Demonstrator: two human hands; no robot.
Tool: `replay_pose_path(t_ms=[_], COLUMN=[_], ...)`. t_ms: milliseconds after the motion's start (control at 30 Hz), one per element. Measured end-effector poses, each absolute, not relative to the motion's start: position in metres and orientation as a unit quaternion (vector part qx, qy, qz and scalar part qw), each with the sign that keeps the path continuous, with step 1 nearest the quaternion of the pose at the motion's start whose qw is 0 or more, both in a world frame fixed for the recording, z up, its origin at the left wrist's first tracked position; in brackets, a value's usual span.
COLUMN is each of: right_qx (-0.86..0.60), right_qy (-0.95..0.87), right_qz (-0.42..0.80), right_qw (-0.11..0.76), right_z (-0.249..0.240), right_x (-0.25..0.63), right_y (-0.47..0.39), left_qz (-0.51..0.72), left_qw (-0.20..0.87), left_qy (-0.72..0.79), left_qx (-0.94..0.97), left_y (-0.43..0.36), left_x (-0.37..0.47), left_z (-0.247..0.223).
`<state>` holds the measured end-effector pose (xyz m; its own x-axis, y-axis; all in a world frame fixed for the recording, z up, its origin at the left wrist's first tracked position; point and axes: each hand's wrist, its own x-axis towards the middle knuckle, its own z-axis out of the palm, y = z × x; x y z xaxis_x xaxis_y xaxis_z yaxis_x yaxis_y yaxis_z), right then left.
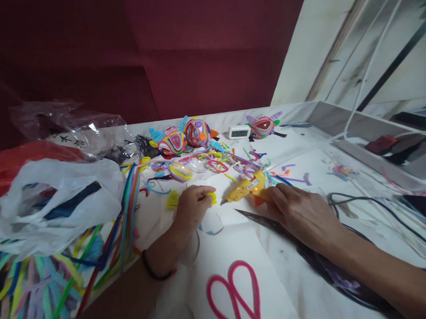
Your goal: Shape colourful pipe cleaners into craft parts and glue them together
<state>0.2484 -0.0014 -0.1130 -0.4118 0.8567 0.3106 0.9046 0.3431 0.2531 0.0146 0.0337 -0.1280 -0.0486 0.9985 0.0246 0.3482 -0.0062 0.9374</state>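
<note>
My left hand (194, 206) pinches a small yellow fuzzy piece (212, 197) between thumb and fingertips, above the white paper. A yellow glue gun (246, 188) is in my right hand (300, 212), its nozzle pointing left, a short gap from the yellow piece. Behind my left hand lies another yellow fuzzy piece (172, 200). Below the hands, a clear rounded plastic piece (211, 223) rests on the paper. Nearer to me, two pink loops (234, 292) lie on the white sheet (271, 279).
Colorful decorated balls (197, 132) and a small digital clock (239, 132) stand at the back. Pipe cleaners (45, 289) and a white plastic bag (77, 203) fill the left. Scissors (258, 218) lie beneath my right hand; a black cable (370, 197) curves at right.
</note>
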Motion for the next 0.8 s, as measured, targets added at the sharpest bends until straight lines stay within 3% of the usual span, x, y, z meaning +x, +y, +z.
replay_pose_path(t_ms=[300, 800], right_qx=[-0.53, -0.515], right_qy=[-0.819, -0.822], right_qz=[-0.208, -0.227], right_qw=[0.075, 0.082], right_z=[-0.1132, -0.1148], right_x=[0.2482, 0.249], right_y=[-0.0002, -0.0013], left_qz=[0.403, 0.454], left_qw=[0.332, 0.42], left_qy=[0.583, 0.557], left_qx=[0.622, 0.554], left_y=[0.0358, 0.0316], left_x=[0.0122, 0.0185], left_z=[-0.1351, -0.1273])
